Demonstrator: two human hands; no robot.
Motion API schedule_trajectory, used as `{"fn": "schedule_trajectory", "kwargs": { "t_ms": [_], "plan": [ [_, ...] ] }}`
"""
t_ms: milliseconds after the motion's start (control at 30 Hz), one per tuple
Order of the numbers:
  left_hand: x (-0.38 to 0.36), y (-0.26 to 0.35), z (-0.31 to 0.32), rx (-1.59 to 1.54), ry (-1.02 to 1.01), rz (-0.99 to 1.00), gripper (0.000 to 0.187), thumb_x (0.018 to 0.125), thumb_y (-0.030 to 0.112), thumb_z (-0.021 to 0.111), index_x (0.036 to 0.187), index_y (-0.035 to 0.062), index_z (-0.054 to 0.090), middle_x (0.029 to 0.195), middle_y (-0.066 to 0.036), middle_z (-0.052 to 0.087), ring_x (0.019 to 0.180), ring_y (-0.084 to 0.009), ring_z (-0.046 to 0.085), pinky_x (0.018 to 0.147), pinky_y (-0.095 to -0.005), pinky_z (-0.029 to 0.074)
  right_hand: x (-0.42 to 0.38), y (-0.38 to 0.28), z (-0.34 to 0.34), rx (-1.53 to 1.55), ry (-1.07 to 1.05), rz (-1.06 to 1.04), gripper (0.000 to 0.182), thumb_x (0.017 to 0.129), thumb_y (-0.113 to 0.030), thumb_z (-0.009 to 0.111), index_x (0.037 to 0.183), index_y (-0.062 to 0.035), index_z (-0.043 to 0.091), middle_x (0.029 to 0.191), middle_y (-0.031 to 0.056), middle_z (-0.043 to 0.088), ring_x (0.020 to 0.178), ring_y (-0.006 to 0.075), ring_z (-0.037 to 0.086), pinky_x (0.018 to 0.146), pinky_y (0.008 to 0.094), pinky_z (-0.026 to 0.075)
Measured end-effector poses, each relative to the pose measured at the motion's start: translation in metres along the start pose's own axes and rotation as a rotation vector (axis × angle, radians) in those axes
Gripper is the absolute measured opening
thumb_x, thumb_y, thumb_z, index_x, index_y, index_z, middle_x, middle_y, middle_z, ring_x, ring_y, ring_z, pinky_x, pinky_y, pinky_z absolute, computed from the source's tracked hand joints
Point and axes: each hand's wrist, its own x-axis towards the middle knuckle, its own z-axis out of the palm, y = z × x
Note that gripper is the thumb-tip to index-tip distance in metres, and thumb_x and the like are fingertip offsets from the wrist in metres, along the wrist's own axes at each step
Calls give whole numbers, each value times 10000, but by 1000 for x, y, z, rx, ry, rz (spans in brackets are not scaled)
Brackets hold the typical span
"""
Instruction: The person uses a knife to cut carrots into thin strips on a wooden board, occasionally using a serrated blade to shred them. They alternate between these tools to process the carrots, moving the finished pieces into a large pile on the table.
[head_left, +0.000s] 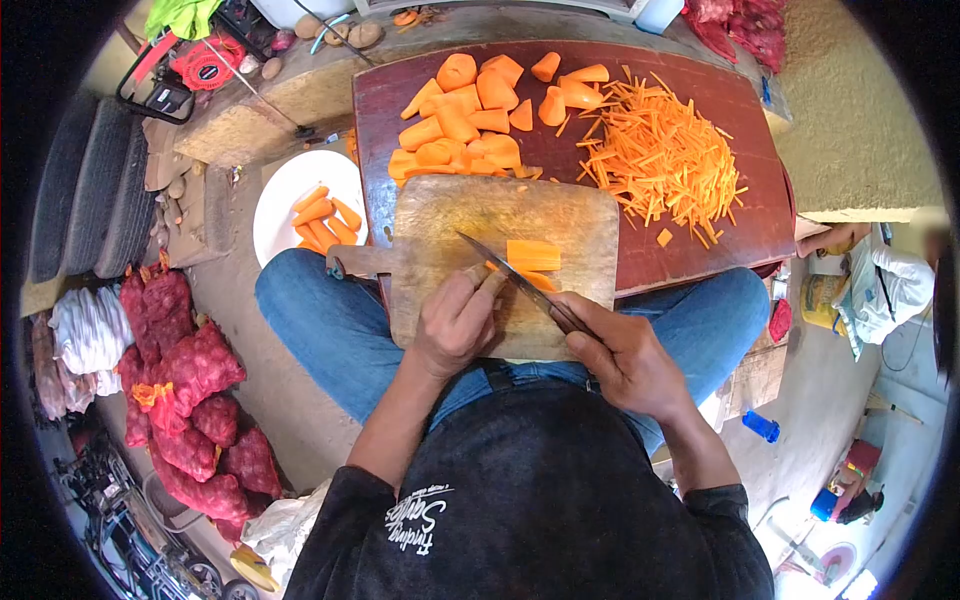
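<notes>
A wooden cutting board (440, 215) with a handle at its left lies over the near edge of the red table (640, 55). My right hand (625, 355) is wrapped round the handle of a knife (510, 272), its blade slanting up and left across the board. Closed fingers of my left hand (458, 318) hold a small carrot piece (490, 266) beside the blade. Just right of the blade are flat carrot slices (533, 254). Beyond the board, peeled carrot chunks (455, 115) are piled at the left and thin carrot strips (665, 150) at the right.
A white bowl (275, 205) with peeled carrots stands left of the table. Red net sacks (190, 400) lie on the floor at the left, below stacked tires (80, 190). At the right is another person (895, 280); farther down, a second person (858, 495).
</notes>
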Motion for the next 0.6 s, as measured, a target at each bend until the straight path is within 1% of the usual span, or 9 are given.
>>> {"fn": "schedule_trajectory", "kwargs": {
  "t_ms": [100,200,300,367,433,467,533,567,600],
  "plan": [
    [4,2,-2,0,14,12,409,733,-110,768,1141,-77,763,985,-182,693,774,-320,704,656,-405,595,7,0,6,0,8,1,455,1118,-159,650,1551,-34,594,1281,284,762,1199,466,754,985,487,609],
    [6,1,2,-14,43,31,389,744,-111,780,1132,-78,759,976,-178,687,763,-322,696,648,-405,588,19,20,17,-71,-71,95,471,1109,-94,625,1566,10,583,1215,241,787,1019,370,790,945,397,593],
    [0,2,4,-13,38,-15,363,775,-94,798,1135,-66,762,962,-166,680,751,-323,684,636,-410,572,23,22,14,-83,-86,95,456,1129,-118,610,1566,6,578,1194,194,791,950,324,765,934,408,590],
    [3,1,5,-12,27,-65,349,800,-75,813,1145,-46,766,966,-158,677,764,-328,681,645,-421,565,22,32,16,-2,29,-42,447,1142,-131,601,1563,18,581,1103,133,769,858,245,717,842,381,581],
    [4,3,5,-17,6,-141,340,824,-53,830,1157,-21,771,984,-154,675,798,-335,684,672,-437,563,19,30,11,107,102,-43,444,1154,-144,597,1562,29,583,1023,76,731,785,164,659,749,339,551],
    [5,3,5,-17,-31,-170,355,834,-26,840,1181,-7,767,1016,-154,674,843,-341,682,710,-447,561,14,24,4,175,120,24,445,1158,-151,596,1563,34,583,989,49,703,759,123,625,702,310,526],
    [12,4,6,-22,-104,-218,389,853,28,860,1229,20,757,1078,-153,673,933,-352,680,786,-467,558,8,25,-3,261,188,77,467,1161,-155,595,1587,37,565,929,14,647,698,62,555,619,245,445],
    [16,5,7,-14,-143,-211,407,853,61,872,1240,19,754,1096,-155,673,961,-364,671,816,-471,555,4,25,-7,305,224,102,478,1163,-157,595,1598,39,556,899,-3,618,667,31,521,577,212,404],
    [21,7,7,-6,-181,-204,428,852,94,883,1252,18,751,1113,-158,672,988,-376,663,846,-475,553,-2,26,-10,302,254,145,486,1164,-157,592,1607,38,547,897,-1,621,657,32,519,572,211,403]
  ]
}}
